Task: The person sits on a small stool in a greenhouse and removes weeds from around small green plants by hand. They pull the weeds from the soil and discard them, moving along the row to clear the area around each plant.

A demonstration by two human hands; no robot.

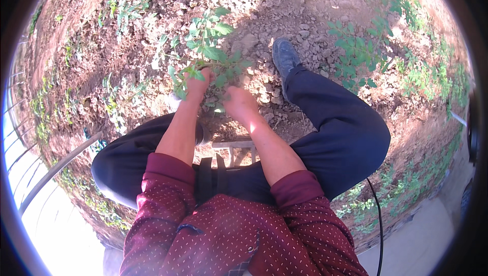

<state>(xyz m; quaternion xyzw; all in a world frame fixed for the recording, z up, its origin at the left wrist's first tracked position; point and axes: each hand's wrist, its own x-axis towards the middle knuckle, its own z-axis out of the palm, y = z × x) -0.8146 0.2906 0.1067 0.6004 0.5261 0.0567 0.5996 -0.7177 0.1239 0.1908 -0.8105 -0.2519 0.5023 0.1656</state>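
Note:
A leafy green tomato plant [213, 52] stands in the soil in front of me, between my feet. My left hand [198, 81] is in among its lower left leaves, fingers curled and partly covered by foliage; whether it grips a stem cannot be made out. Just to the right and a little nearer to me, my right hand [239, 102] is at the plant's base with its fingers bent inward. Its fingertips are hidden by leaves and glare. The two hands are apart.
Dry, cloddy soil [305, 12] surrounds the plant. More tomato plants grow at the right [356, 54] and upper left [129, 9]. My shoe [286, 56] rests right of the plant. A small stool [232, 145] is beneath me; a curved pole [61, 165] rises at left, a black cable [378, 215] hangs at right.

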